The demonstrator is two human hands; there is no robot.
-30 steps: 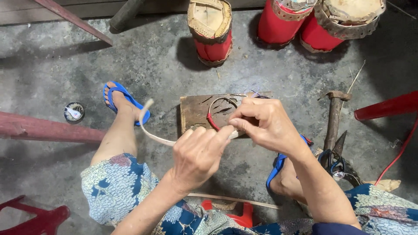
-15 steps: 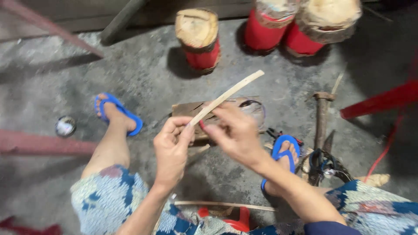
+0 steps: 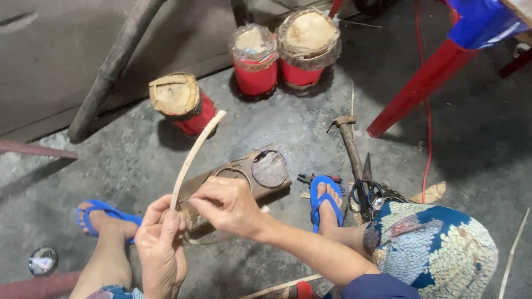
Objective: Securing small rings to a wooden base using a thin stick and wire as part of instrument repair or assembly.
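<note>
My left hand grips the lower end of a thin pale bamboo strip that curves up and to the right, its tip near the tilted red drum. My right hand pinches the same strip just above the left hand's thumb. Below the hands the strip loops round near the floor. A flat wooden block with round cut-outs and a wire ring lies on the concrete right behind the hands. My feet in blue sandals rest on either side.
Three small red drums stand at the back, one tilted. A hammer, scissors and pliers lie at the right. A red table leg and red cord cross upper right. A bamboo pole leans at left; a small tin sits lower left.
The strip, curled low near the block a second ago, now stands up curved. The view swung right and tilted, and both hands shifted toward the lower left of it.
</note>
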